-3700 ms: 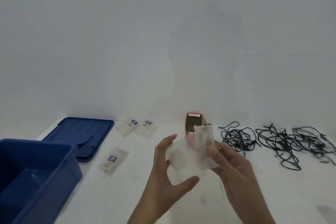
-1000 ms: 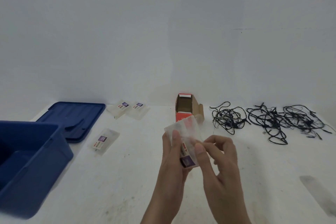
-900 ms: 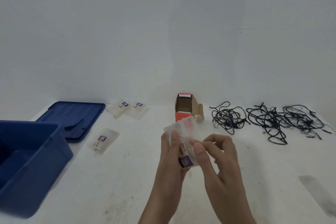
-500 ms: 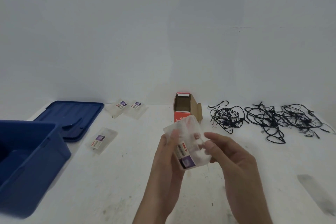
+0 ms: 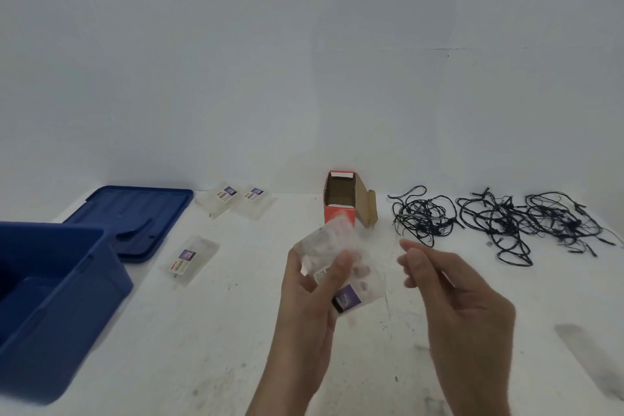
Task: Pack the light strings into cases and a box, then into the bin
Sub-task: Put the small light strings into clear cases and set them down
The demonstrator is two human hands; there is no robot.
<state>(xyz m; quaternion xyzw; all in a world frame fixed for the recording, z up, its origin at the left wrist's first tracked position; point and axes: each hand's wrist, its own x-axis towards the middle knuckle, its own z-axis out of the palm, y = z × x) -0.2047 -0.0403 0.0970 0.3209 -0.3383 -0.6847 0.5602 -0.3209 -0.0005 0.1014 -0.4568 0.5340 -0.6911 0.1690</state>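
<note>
Light strings (image 5: pixel 499 223) in tangled black heaps on the white surface (image 5: pixel 236 331), right of the open cardboard box (image 5: pixel 341 199). Left grip (image 5: pixel 310 307) clamped on a clear plastic case (image 5: pixel 332 243), thumb across the front. Right grip (image 5: pixel 462 307) loose, holding zilch, just beside that case. Blue bin (image 5: pixel 50 297) far left.

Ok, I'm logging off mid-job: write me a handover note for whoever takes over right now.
Left hand: grip on one clear case, held above the table; open or closed, too blurred to tell.
Right hand: empty, fingers loosely curled, apart from the case.
Three spare cases lie flat on the table. Red box stands open; light strings lie in three tangles to its right. Blue bin at left, lid off behind it.
Done: no string packed that shows.
Left: strings into cases and box, then the bin.
</note>
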